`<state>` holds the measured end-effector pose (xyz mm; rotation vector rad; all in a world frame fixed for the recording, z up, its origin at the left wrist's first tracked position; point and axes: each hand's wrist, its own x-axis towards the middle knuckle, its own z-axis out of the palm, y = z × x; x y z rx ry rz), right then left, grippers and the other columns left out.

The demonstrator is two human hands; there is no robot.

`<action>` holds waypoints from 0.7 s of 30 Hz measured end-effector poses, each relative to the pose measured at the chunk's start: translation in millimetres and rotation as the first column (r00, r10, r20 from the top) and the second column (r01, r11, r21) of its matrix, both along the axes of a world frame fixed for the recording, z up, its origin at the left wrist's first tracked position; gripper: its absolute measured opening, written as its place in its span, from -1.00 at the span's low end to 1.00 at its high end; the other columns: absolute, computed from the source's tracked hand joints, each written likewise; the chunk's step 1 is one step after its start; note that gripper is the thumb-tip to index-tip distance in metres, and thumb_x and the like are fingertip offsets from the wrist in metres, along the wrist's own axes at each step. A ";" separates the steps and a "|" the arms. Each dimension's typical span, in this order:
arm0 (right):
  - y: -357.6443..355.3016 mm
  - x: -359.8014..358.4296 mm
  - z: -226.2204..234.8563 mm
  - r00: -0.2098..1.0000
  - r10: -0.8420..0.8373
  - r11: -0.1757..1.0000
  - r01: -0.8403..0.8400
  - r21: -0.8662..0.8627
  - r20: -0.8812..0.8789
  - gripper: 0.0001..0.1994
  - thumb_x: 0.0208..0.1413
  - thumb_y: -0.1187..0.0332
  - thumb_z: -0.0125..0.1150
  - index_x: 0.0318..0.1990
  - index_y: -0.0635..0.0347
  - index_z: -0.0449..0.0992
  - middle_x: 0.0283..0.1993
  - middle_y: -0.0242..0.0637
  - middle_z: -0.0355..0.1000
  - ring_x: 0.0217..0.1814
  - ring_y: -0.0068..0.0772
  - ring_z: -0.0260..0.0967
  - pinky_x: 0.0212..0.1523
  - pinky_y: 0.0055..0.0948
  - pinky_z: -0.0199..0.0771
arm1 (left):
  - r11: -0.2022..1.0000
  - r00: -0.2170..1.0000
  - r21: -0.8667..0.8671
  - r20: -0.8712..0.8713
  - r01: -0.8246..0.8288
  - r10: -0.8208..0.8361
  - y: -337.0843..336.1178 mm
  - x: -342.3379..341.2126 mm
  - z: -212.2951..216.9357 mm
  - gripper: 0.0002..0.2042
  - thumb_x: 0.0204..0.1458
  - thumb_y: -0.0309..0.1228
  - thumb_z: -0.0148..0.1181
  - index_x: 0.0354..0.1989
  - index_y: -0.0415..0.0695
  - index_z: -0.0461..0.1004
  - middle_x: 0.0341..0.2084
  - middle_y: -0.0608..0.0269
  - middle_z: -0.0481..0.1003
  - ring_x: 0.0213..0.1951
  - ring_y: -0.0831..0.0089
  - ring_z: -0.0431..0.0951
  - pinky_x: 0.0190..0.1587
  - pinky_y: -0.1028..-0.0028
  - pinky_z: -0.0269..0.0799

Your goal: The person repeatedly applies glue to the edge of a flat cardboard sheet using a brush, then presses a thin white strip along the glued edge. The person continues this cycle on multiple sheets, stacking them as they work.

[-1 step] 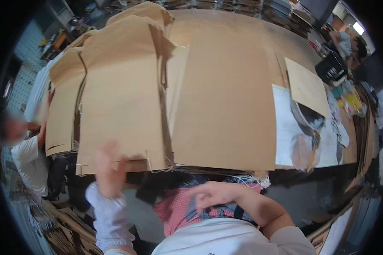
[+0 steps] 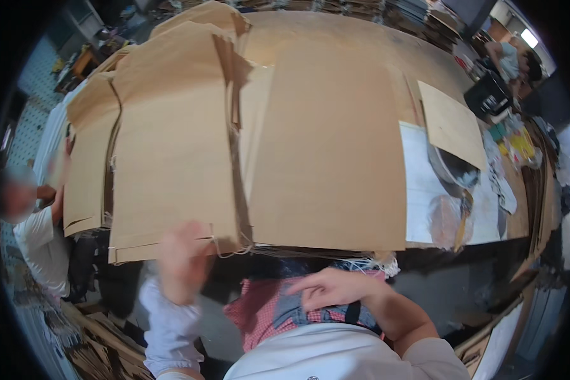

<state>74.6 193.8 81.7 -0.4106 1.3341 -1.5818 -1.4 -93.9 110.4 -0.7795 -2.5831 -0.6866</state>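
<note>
A large stack of brown kraft paper bags [image 2: 168, 139] lies on the table, its near edge toward me, with a white string [image 2: 225, 250] at its near right corner. My left hand [image 2: 185, 263], blurred by motion, is at that near edge beside the string. Its fingers are smeared, so I cannot see whether they grip the paper. Above my lap, over a red checked cloth [image 2: 253, 310], hovers my right hand [image 2: 332, 289]. Its fingers are loosely bent and apart, with nothing visible in them. Right of the stack lies a broad brown paper sheet [image 2: 329, 152].
At the right are a bucket [image 2: 446, 171] partly under a pale board [image 2: 449, 120], a brush [image 2: 465, 218] and a plastic bag [image 2: 445, 221]. A person [image 2: 44, 240] stands at the left beside another bag stack [image 2: 92, 158]. White strings [image 2: 377, 263] hang at the table's near edge.
My left hand has moved right and slightly toward me along the near edge of the stack. My right hand stays over my lap, its fingers slightly shifted.
</note>
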 end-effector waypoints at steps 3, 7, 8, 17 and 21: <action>77.2 46.9 32.1 0.728 -0.397 0.731 0.619 0.287 -0.559 -0.67 0.05 0.42 0.09 0.01 0.17 0.42 -0.28 -0.20 0.49 -0.23 -0.31 0.42 -0.22 -0.40 0.42 | 0.909 0.909 -0.091 0.143 0.407 -0.393 73.0 28.3 -17.4 -0.61 -0.18 -0.44 0.23 -0.10 -0.27 0.44 -0.05 0.01 0.42 0.01 0.08 0.41 0.04 0.18 0.33; 202.5 111.9 21.8 0.444 0.257 -0.314 0.879 0.360 -0.858 -0.69 -0.07 0.57 0.01 -0.15 0.12 0.56 -0.36 -0.15 0.39 -0.25 -0.05 0.39 -0.25 -0.20 0.40 | 0.775 0.874 -0.429 0.084 0.465 -0.478 139.3 27.6 -104.1 -0.39 -0.21 -0.25 0.31 0.11 -0.06 0.33 0.11 0.02 0.30 0.17 0.08 0.26 0.22 0.10 0.11; 234.8 125.8 9.0 0.501 0.298 -0.369 0.846 0.386 -0.813 -0.67 -0.08 0.55 0.05 -0.10 0.11 0.53 -0.39 -0.16 0.34 -0.29 -0.04 0.36 -0.25 -0.19 0.38 | 0.754 0.862 -0.442 0.102 0.486 -0.496 156.4 18.9 -111.7 -0.33 -0.21 -0.21 0.31 0.18 0.03 0.28 0.17 0.01 0.24 0.22 0.06 0.20 0.25 0.07 0.05; 299.0 113.3 0.8 -0.213 -0.125 -0.235 0.955 -0.179 -0.969 -0.80 -0.07 0.49 0.32 -0.24 0.28 0.54 -0.39 -0.26 0.47 -0.40 -0.46 0.40 -0.39 -0.52 0.38 | 0.686 0.798 -0.421 0.198 0.594 -0.569 180.1 10.8 -123.7 -0.38 -0.21 -0.23 0.32 0.13 0.01 0.34 0.17 0.02 0.26 0.21 0.03 0.21 0.25 0.07 0.07; 339.8 49.7 6.7 -0.389 -0.329 -0.385 0.887 -0.254 -0.861 -0.78 -0.10 0.35 0.40 -0.37 0.32 0.55 -0.43 -0.25 0.52 -0.44 -0.51 0.41 -0.35 -0.58 0.38 | 0.696 0.792 -0.382 0.232 0.608 -0.565 190.9 8.8 -109.5 -0.37 -0.22 -0.20 0.33 0.12 -0.05 0.34 0.15 0.00 0.27 0.20 0.01 0.21 0.24 0.05 0.07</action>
